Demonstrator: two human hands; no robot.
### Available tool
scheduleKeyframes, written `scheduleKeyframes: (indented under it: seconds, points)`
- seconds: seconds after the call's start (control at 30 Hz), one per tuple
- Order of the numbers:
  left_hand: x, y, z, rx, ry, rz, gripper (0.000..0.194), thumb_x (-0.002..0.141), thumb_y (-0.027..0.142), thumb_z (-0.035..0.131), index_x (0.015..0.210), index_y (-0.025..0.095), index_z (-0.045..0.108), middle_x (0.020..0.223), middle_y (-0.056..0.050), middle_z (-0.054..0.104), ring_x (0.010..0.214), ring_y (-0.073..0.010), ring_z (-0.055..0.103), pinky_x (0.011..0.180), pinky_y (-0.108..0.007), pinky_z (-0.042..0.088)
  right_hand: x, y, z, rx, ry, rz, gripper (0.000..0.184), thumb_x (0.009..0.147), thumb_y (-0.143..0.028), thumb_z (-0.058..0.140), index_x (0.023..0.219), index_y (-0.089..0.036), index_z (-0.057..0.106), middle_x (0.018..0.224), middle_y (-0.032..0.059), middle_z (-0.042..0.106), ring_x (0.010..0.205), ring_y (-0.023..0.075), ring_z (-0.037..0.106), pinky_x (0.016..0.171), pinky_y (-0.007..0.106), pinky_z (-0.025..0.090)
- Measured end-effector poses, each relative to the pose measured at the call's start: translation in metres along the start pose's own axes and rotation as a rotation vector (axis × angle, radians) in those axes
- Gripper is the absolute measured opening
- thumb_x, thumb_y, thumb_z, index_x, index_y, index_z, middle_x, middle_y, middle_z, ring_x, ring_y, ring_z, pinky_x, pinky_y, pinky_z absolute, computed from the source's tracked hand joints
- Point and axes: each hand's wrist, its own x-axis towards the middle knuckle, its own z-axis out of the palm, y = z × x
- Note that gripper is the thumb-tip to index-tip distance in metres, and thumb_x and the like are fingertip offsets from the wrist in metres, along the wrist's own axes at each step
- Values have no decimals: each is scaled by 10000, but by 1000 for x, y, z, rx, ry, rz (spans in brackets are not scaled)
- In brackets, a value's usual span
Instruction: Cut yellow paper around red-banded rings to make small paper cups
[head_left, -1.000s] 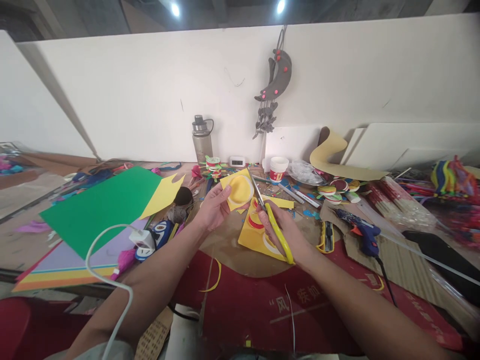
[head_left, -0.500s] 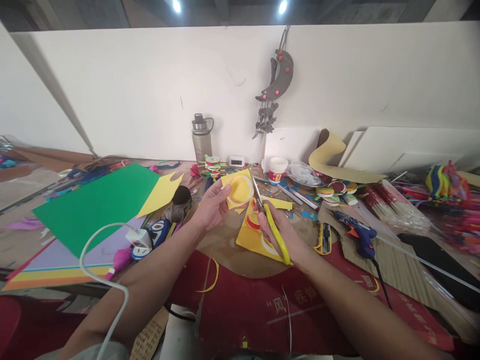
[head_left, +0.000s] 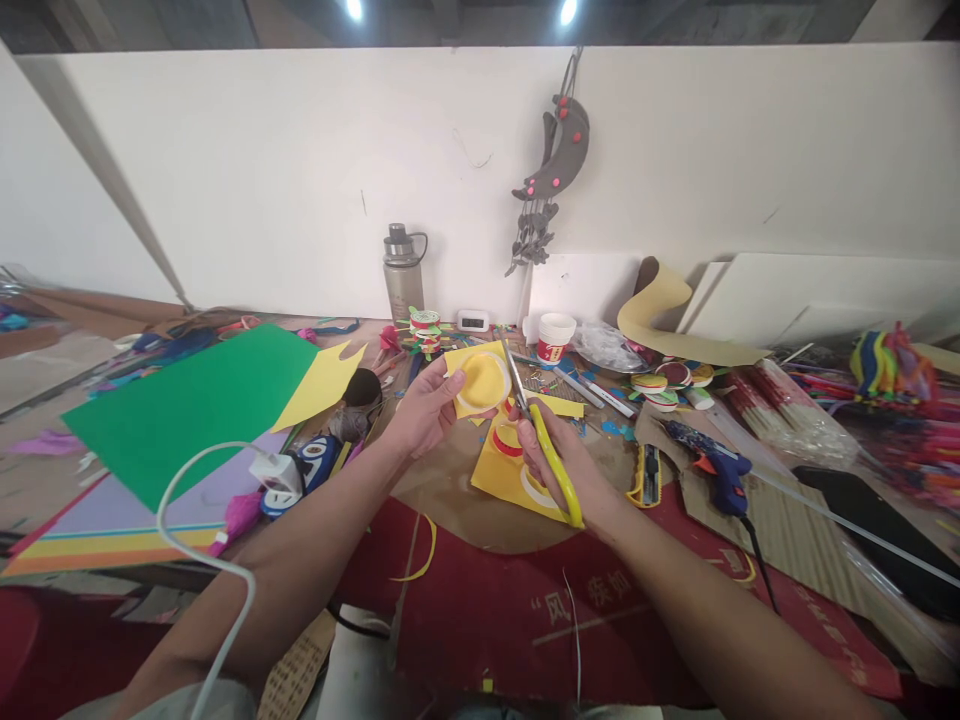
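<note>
My left hand (head_left: 425, 408) pinches a yellow paper piece (head_left: 476, 380) with a round shape on it, holding it up above the table. My right hand (head_left: 564, 468) grips yellow-handled scissors (head_left: 538, 436), whose blades point up and away beside the right edge of that piece. Under my right hand lies a yellow sheet (head_left: 510, 470) carrying red and white round cut-outs.
A green sheet (head_left: 191, 405) and a stack of coloured paper lie at the left, near a white charger (head_left: 274, 470) with its cable. A water bottle (head_left: 403, 272), a paper cup (head_left: 555, 337), a blue glue gun (head_left: 712, 465), a yellow utility knife (head_left: 649, 475) and craft clutter surround the work spot.
Both hands stay almost where they were; the scissors and the yellow piece shift only slightly. The camera has tilted a little.
</note>
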Motion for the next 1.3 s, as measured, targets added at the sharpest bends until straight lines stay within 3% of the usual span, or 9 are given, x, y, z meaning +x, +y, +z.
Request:
scheduleKeyframes:
  seconds: [0.23,0.7,1.3]
  points:
    - [2,3,-3,19,22,11,476,750,327,936,1165,172,761,1233,-121,800,1192,-323,750,986,-446,652,-1,-2,-3,-49,-3,-3,458,966,-706,578,911,-255,528,611,-73,365,480,114,330,425,258,303]
    - [2,1,-2,8,0,7,511,751,328,940,1202,171,756,1259,-131,792,1225,-327,738,1014,-441,639,3,5,-2,73,-87,12,480,952,-719,584,1038,-250,540,660,-68,363,570,155,389,504,292,371]
    - [4,5,-8,110,-39,14,592,730,452,948,1192,152,732,1220,-131,793,1142,-315,762,928,-431,672,-1,-2,-4,-54,-34,21,515,957,-766,519,931,-251,525,628,-73,354,497,123,322,451,271,291]
